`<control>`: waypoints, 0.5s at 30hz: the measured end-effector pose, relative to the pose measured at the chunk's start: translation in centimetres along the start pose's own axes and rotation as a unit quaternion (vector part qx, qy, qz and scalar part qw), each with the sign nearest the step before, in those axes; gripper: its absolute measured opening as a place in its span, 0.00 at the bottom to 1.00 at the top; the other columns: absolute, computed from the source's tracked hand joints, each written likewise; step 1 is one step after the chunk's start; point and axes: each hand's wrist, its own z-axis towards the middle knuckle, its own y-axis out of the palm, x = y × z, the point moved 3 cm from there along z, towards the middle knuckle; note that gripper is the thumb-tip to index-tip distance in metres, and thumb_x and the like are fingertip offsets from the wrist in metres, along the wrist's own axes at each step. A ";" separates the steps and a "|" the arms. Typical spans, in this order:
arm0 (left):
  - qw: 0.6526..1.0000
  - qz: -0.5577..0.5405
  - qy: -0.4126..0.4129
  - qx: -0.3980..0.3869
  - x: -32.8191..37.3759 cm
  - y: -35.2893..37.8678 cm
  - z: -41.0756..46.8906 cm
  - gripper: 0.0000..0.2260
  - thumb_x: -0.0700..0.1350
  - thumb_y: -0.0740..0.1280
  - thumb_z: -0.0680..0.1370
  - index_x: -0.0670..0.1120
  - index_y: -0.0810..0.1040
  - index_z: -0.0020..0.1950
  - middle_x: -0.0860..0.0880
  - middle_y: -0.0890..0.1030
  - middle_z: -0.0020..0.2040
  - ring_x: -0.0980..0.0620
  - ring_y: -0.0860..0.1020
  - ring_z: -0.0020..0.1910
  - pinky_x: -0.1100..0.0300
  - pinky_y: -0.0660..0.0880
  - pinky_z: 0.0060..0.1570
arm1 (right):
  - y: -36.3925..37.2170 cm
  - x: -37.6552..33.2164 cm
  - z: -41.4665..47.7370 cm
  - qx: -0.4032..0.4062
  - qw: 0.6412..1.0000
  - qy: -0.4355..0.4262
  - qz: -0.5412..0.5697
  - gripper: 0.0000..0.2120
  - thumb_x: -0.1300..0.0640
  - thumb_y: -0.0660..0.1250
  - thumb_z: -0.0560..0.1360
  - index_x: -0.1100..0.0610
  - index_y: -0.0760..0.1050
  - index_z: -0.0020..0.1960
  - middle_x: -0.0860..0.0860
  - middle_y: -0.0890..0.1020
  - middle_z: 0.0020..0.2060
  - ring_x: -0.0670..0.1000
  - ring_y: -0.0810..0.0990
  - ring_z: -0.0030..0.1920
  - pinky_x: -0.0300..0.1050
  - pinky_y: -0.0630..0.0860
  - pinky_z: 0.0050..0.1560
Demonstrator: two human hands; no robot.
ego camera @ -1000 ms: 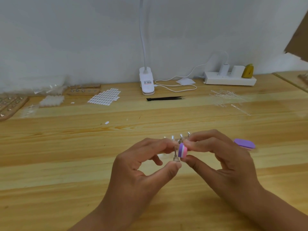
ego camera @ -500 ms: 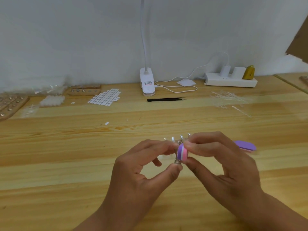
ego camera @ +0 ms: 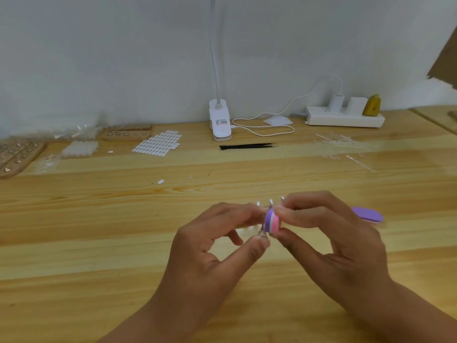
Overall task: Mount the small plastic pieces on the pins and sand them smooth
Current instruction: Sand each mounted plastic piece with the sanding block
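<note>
My left hand (ego camera: 210,246) pinches a small metal pin (ego camera: 262,231) between thumb and forefinger, above the wooden table (ego camera: 99,243). My right hand (ego camera: 331,241) grips a purple-and-pink sanding block (ego camera: 272,221) between thumb and fingers, its end pressed against the top of that pin. The plastic piece on the pin is hidden by my fingers. Several more pins (ego camera: 270,201) with clear tips stand just behind my hands.
A second purple sanding block (ego camera: 367,214) lies right of my right hand. Black tweezers (ego camera: 247,146), a sheet of white ovals (ego camera: 158,144), wooden pin boards (ego camera: 17,154), a clip lamp (ego camera: 220,122) and a power strip (ego camera: 345,117) sit farther back. Clear plastic strips (ego camera: 341,142) lie back right.
The sanding block has shifted slightly along the pin between my fingers; both hands stay in nearly the same place.
</note>
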 end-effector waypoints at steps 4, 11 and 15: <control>1.000 0.008 -0.001 0.005 0.1 -0.1 0.0 0.12 0.47 0.71 0.73 0.53 0.83 0.56 0.57 0.83 0.52 0.55 0.81 0.53 0.68 0.75 0.44 | -0.2 0.1 0.2 0.027 0.999 0.030 0.019 0.10 0.59 0.72 0.75 0.51 0.80 0.55 0.48 0.81 0.51 0.45 0.82 0.52 0.34 0.75 0.50; 1.000 0.003 -0.008 -0.005 0.1 -0.2 0.2 0.10 0.48 0.70 0.74 0.51 0.82 0.55 0.57 0.82 0.51 0.54 0.80 0.54 0.69 0.75 0.45 | -0.2 0.5 0.2 0.017 0.998 0.060 0.016 0.10 0.58 0.71 0.75 0.50 0.78 0.55 0.47 0.81 0.50 0.44 0.81 0.53 0.33 0.75 0.53; 0.997 -0.050 -0.036 -0.048 -0.2 0.2 0.1 0.10 0.49 0.70 0.75 0.53 0.82 0.57 0.54 0.82 0.53 0.51 0.80 0.55 0.62 0.76 0.48 | 0.3 -0.2 0.0 0.022 0.999 0.027 -0.002 0.11 0.57 0.71 0.76 0.49 0.76 0.57 0.44 0.78 0.51 0.42 0.80 0.53 0.31 0.73 0.52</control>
